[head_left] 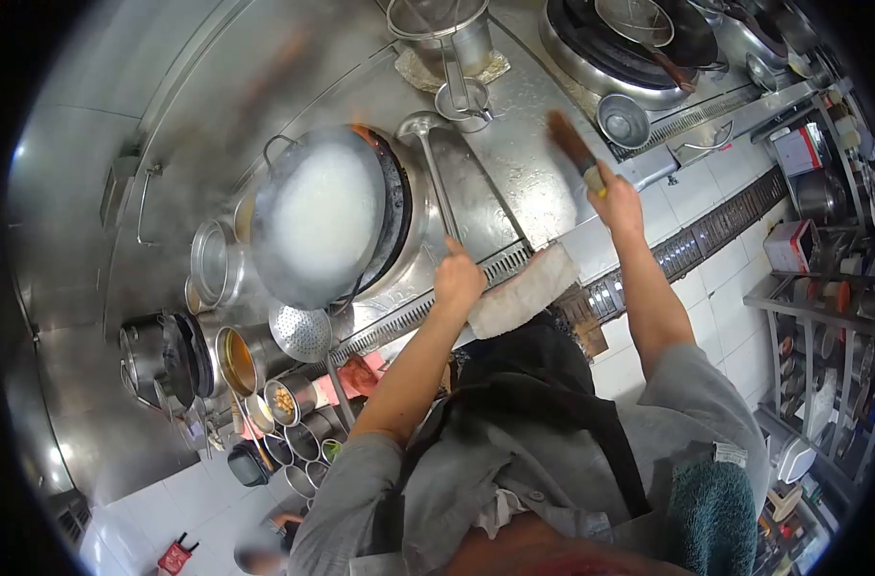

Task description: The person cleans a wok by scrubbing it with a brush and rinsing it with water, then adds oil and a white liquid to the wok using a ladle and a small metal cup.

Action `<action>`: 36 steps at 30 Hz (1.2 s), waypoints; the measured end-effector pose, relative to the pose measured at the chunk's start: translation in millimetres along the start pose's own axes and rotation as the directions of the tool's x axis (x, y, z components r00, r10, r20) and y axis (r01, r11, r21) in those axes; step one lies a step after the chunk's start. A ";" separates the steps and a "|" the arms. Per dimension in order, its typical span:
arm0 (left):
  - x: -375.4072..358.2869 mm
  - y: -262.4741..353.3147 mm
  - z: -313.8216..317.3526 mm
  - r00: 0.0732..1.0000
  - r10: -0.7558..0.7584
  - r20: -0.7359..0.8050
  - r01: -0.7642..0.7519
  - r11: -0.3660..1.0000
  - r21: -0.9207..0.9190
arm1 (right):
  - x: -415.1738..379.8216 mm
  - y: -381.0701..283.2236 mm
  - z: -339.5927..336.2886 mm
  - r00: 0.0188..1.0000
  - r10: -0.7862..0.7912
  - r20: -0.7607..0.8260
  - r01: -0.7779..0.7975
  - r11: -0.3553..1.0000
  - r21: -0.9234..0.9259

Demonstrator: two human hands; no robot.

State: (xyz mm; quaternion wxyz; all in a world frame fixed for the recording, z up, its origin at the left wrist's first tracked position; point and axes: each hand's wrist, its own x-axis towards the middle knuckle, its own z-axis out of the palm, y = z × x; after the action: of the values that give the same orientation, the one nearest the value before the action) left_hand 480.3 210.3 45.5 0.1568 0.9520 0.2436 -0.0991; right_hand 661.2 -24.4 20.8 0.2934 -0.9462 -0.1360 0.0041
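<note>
My left hand [460, 280] is closed around the end of a long-handled ladle [436, 178]. Its bowl rests on the steel range top, to the right of the wok. In my right hand [615, 204], held out over the front edge of the range, is a brown brush [572, 144] with a yellow band near the grip; its far end is blurred. A large wok [276, 226] sits tilted on the left burner, filled with pale, steaming liquid [330, 206]. Orange flame shows at the wok's back edge. A folded whitish cloth [524, 294] lies on the front ledge between my arms.
A strainer pot [471, 48] and small saucepan [463, 104] stand at the back. Another burner [610, 58] holds a wok and a wire skimmer [639, 19]. A perforated skimmer [300, 333], oil pot [236, 360] and several containers crowd the left. Shelves [822, 317] stand right.
</note>
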 end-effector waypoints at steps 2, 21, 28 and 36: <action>-10.1 -7.0 26.4 1.000 0.010 -0.028 -0.011 0.999 -0.032 | 13.8 7.4 13.0 0.994 0.075 -0.075 -0.084 0.988 -0.128; -78.8 -66.5 38.2 0.978 0.159 0.132 -0.041 0.776 -0.629 | -120.9 -93.4 -38.0 0.971 -0.077 0.225 -0.109 0.695 0.710; -176.0 -285.2 17.7 0.763 -0.533 -0.366 0.445 0.844 -0.300 | -44.4 -306.7 13.0 0.598 -0.701 0.388 0.573 0.713 0.405; -194.4 -334.7 42.0 0.678 -0.735 0.012 0.585 0.529 -0.615 | 52.5 -443.8 194.0 0.571 -0.592 0.569 0.803 0.546 -0.238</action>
State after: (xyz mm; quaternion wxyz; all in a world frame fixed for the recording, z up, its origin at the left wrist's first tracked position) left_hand 142.4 390.2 -25.8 0.3530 0.6964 0.6230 0.0466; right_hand 581.5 447.8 110.9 -0.0087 -0.8211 -0.5680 0.0555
